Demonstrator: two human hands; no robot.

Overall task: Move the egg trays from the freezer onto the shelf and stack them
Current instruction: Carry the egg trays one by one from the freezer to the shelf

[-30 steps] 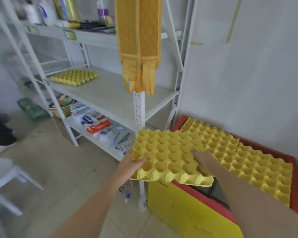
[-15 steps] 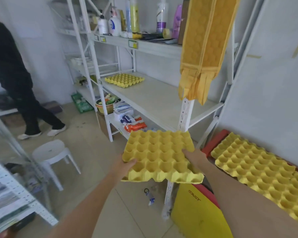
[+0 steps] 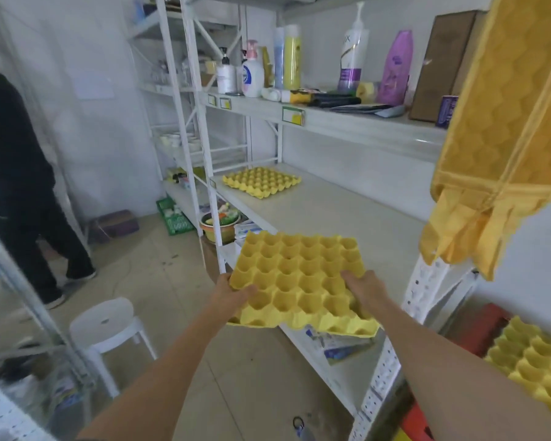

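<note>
I hold a yellow egg tray (image 3: 299, 278) level in both hands, over the near front edge of the white shelf (image 3: 347, 218). My left hand (image 3: 231, 294) grips its left near corner and my right hand (image 3: 363, 289) grips its right near side. A second yellow egg tray (image 3: 261, 182) lies flat at the far left end of the same shelf. More yellow trays (image 3: 535, 361) rest on the red-rimmed freezer (image 3: 481, 326) at the lower right.
A yellow cloth (image 3: 503, 138) hangs from the shelf's right post (image 3: 423, 288). Bottles (image 3: 255, 74) and a brown box stand on the upper shelf. A white stool (image 3: 105, 326) and a person in black (image 3: 16, 186) are on the floor at the left.
I have turned left from the freezer toward the shelf, carrying the tray with me. It now hangs over the shelf's front edge, and the freezer has slid to the lower right.
</note>
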